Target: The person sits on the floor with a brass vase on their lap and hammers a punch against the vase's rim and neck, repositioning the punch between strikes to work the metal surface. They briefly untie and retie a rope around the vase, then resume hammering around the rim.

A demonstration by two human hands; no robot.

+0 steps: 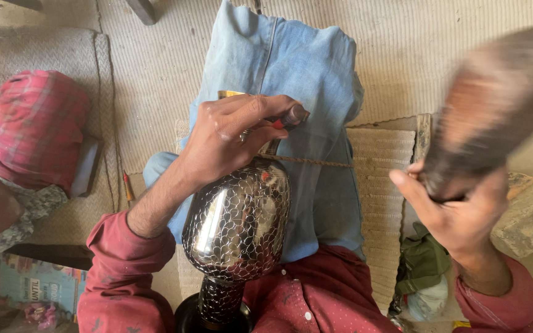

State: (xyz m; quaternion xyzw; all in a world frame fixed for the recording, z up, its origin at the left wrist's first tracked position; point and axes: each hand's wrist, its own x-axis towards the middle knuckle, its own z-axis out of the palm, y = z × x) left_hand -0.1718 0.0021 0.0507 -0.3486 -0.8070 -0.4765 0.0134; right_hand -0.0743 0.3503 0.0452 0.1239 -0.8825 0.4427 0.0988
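Nearest you, the metal vase (pixel 237 222) lies across your lap, dark base toward your body, neck pointing away over your jeans-clad leg (pixel 291 80), so the scaled surface faces up for tooling. Your left hand (pixel 223 139) rests on its shoulder, fingers (pixel 260 111) pinching a small punch tool (pixel 291 116) against the metal. Your right hand (pixel 458 213) is raised, fingers wrapped tight round a blurred wooden mallet (pixel 495 105). Beyond lies the woven floor mat (pixel 155 74); a red plaid bundle (pixel 29 126) sits left.
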